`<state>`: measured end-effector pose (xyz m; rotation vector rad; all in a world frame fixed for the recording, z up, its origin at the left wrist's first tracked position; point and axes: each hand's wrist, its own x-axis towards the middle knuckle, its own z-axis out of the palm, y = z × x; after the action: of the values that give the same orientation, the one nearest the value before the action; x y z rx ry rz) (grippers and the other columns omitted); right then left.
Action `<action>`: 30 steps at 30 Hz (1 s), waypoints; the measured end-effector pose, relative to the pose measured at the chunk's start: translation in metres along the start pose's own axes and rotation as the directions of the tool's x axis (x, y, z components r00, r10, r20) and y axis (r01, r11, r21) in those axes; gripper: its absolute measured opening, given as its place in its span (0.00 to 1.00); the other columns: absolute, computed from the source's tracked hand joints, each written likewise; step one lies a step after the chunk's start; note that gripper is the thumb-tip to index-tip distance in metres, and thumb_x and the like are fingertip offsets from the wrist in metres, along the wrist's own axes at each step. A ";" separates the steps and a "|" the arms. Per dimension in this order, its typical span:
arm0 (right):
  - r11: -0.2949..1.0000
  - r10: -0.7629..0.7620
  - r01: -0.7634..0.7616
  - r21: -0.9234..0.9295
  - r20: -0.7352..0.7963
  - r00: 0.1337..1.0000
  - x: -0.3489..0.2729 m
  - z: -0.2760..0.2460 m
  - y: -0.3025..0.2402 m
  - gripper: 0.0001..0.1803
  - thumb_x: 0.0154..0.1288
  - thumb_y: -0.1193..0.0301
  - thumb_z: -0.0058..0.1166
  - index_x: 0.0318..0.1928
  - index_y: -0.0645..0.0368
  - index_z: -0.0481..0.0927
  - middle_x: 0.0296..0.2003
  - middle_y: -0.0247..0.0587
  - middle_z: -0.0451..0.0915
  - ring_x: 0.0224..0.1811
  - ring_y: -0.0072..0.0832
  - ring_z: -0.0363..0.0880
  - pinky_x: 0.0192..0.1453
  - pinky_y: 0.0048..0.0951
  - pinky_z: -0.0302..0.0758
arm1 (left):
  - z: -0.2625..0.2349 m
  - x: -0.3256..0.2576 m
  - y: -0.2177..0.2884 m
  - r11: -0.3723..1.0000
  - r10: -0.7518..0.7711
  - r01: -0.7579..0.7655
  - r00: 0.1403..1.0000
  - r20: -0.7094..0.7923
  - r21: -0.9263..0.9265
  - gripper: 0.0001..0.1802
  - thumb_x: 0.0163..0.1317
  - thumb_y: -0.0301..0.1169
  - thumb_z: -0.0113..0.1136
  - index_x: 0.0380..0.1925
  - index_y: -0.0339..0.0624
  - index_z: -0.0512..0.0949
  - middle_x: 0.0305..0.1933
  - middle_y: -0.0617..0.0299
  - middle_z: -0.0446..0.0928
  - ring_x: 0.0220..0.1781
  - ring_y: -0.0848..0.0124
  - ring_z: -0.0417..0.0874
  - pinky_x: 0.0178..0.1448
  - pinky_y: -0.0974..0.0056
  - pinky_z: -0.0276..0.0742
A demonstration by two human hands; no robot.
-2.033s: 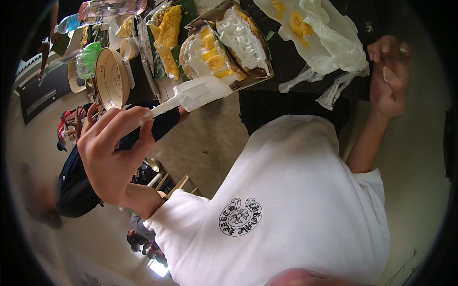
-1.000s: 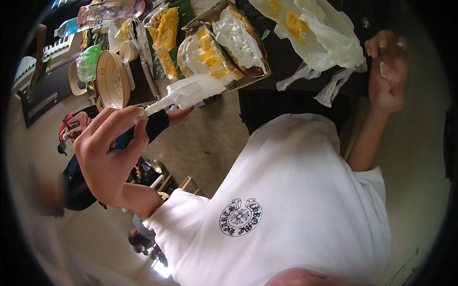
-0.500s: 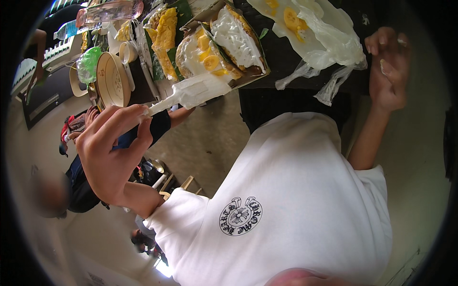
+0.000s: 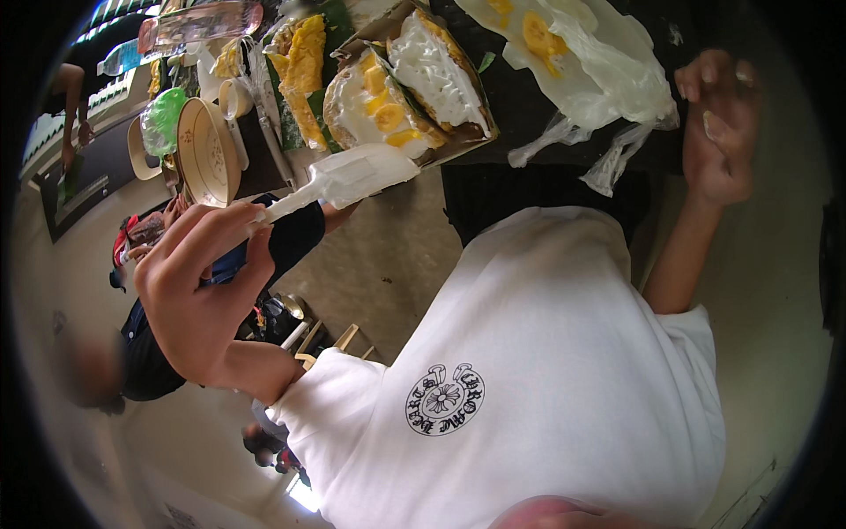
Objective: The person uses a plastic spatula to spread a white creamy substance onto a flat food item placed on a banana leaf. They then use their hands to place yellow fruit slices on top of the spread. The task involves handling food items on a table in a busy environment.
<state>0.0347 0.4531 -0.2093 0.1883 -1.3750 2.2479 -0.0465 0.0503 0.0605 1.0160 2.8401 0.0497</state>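
Left hand point(image 4: 198, 295) up near the camera, its grip closed around the handle of a white spatula point(image 4: 352, 176), fingers and thumb pinching the thin stem so the broad flat blade points out toward the food, and the blade hangs just at the near edge of the open tray point(image 4: 458, 145), right beside the sticky rice with yellow fruit slices point(image 4: 379, 97), angled low as you would hold it to slide under a portion; the right hand point(image 4: 718, 132) is lifted well apart on the other side, fingers curled loosely with nothing clearly in them, though whether a small scrap sits at the fingertips I cannot tell; between the hands a clear plastic bag point(image 4: 582, 62) with more yellow pieces lies on the dark table point(image 4: 529, 115), and off to the left a tan bowl point(image 4: 207, 154) stands tipped on its side, near a green bag point(image 4: 163, 119)
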 end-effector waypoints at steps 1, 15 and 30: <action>1.000 -0.020 0.019 0.011 0.009 1.000 0.000 -0.002 0.002 0.37 0.51 0.72 0.52 0.66 0.55 0.66 0.52 0.52 0.67 0.48 0.37 0.63 0.60 0.42 0.62 | -0.003 -0.001 -0.001 1.000 -0.022 0.022 1.000 -0.017 -0.002 0.17 0.47 0.16 0.75 0.39 0.38 0.88 0.31 0.59 0.86 0.26 0.72 0.85 0.32 0.70 0.76; 0.991 0.071 -0.089 -0.096 -0.177 0.982 0.005 0.027 -0.008 0.34 0.47 0.69 0.56 0.59 0.54 0.63 0.43 0.44 0.63 0.44 0.32 0.62 0.53 0.34 0.61 | -0.006 0.000 -0.067 0.993 -0.112 0.091 0.941 -0.318 -0.082 0.16 0.47 0.17 0.75 0.38 0.40 0.88 0.32 0.62 0.85 0.28 0.73 0.84 0.31 0.71 0.74; 0.947 0.146 -0.211 -0.242 -0.261 0.954 0.010 0.033 -0.013 0.34 0.49 0.67 0.55 0.61 0.50 0.65 0.41 0.40 0.61 0.38 0.29 0.62 0.47 0.31 0.59 | 0.018 0.030 -0.086 0.993 -0.011 -0.020 0.963 -0.269 -0.114 0.18 0.44 0.11 0.73 0.38 0.34 0.87 0.33 0.52 0.86 0.32 0.62 0.89 0.38 0.66 0.83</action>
<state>0.0274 0.4332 -0.1793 -0.3053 -1.5932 2.1114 -0.1213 0.0030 0.0332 1.0642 3.0314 0.3773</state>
